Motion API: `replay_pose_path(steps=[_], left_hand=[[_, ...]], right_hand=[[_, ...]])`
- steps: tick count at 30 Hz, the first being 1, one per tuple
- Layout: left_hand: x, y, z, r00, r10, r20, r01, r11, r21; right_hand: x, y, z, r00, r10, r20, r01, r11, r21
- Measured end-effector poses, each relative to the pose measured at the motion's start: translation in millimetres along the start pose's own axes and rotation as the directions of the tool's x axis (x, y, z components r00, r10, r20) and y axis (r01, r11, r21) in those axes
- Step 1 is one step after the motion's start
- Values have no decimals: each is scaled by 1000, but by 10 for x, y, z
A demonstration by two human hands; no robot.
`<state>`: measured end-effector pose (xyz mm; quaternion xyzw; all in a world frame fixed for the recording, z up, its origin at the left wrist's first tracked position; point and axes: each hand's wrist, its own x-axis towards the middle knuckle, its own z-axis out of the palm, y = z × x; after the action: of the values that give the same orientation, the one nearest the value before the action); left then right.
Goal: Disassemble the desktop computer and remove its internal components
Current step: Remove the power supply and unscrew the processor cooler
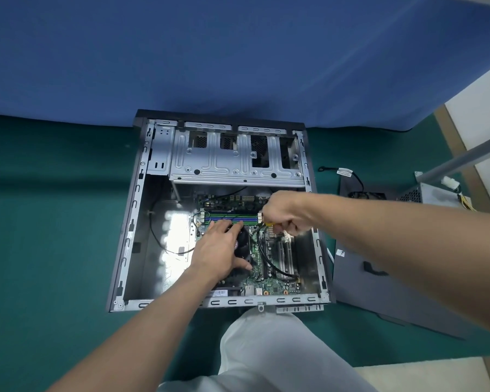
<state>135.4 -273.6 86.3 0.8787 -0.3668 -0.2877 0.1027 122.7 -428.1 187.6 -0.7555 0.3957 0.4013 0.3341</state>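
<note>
Lengthways away, computer case (232,302), opening upward.

Head view, as I receive it: bright, even light from overhead, which throws hard white glare across the bare metal floor of the computer case (173,236), washing out the detail there, and leaves a soft shadow on the blue backdrop (238,52) just above the case. Wide-angle distortion bows the straight lines toward the frame edges, so the green mat (40,222) curves; I find the motherboard (269,278) fairly sharp, though its fine print stays unreadable.
</note>
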Motion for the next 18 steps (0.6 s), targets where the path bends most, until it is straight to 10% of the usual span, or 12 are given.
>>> replay_pose_path(steps=[3, 8, 10, 12, 15, 18], left_hand=[[12, 13, -4, 1000, -1, -3, 1, 1000, -4], [7, 8, -5, 1000, 2, -7, -2, 1000, 8], [1, 2, -15, 1000, 9, -7, -9, 1000, 15], [-6, 0, -19, 1000, 16, -13, -16, 999, 31], [10, -1, -14, 1000, 10, -7, -9, 998, 64], [39, 7, -29, 1000, 0, 2, 0, 991, 131]], right_hand=[[-106, 52, 38, 937, -318, -144, 174, 782, -598], [-241, 149, 70, 724, -650, 229, 278, -27, -960], [-197, 116, 70, 739, -646, 192, 334, 103, -937], [-117, 76, 79, 815, -577, 57, 387, 468, -794], [-12, 31, 105, 937, -287, -201, 250, 949, -193], [-9, -21, 52, 997, 63, -53, -55, 989, 134]])
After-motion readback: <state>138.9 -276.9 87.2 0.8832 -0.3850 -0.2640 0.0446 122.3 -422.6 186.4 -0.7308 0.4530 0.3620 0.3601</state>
